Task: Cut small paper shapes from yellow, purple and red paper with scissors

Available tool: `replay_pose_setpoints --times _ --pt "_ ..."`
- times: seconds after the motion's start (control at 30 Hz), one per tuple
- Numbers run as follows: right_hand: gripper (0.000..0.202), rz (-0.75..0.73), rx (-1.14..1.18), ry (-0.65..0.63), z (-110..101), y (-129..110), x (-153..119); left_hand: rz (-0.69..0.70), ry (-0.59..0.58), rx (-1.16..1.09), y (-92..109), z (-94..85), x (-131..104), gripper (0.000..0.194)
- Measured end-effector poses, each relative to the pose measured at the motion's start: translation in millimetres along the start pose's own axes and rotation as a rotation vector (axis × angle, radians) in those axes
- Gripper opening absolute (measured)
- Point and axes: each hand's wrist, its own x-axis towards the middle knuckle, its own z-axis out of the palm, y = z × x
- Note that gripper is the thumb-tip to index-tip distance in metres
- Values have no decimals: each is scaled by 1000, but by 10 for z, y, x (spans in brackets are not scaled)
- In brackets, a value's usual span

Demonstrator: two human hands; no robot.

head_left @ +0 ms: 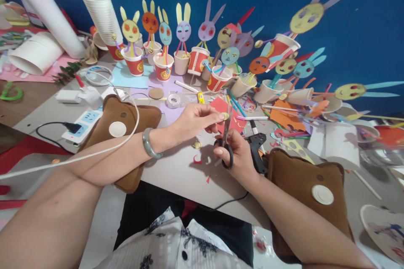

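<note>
Near the middle of the view, my left hand [197,122] pinches a small yellow paper piece [225,116] between thumb and fingertips. My right hand [238,153] is wrapped round the black handles of a pair of scissors [226,134], whose blades point up and away from me, right beside the yellow piece. Red paper [221,107] lies behind both hands. On the table below them are small red scraps [197,159] and a small yellow round piece [197,145].
Paper cups with rabbit figures [162,65] line the blue wall. A black glue gun [257,151] lies right of my right hand. Brown cushions [303,193] flank the work area. A white cable [104,150] crosses over my left forearm. A power strip [82,125] sits at left.
</note>
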Motion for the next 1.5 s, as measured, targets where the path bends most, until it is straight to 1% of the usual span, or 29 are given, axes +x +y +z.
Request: replay_pose_setpoints --times 0.27,0.63,0.87,0.97,1.2,1.37,1.5 --pt "56 -14 -29 28 1 7 9 -18 -21 -42 13 7 -2 29" --pt "54 -5 -57 31 -3 2 -2 -15 -23 -55 -42 -11 20 29" --pt "55 19 16 16 8 -18 -2 -8 -21 -62 -20 -13 15 28" --pt "54 -11 -10 12 1 -16 -1 12 -29 -68 -34 -15 26 28" --pt "60 -15 -2 -5 -23 6 -9 34 -43 -27 -44 -36 41 29" --pt "58 -25 -16 6 -40 -3 -11 53 -55 -3 -16 -51 35 29" --pt "56 -24 8 -7 -40 -28 -6 58 -57 35 -10 -66 31 24"
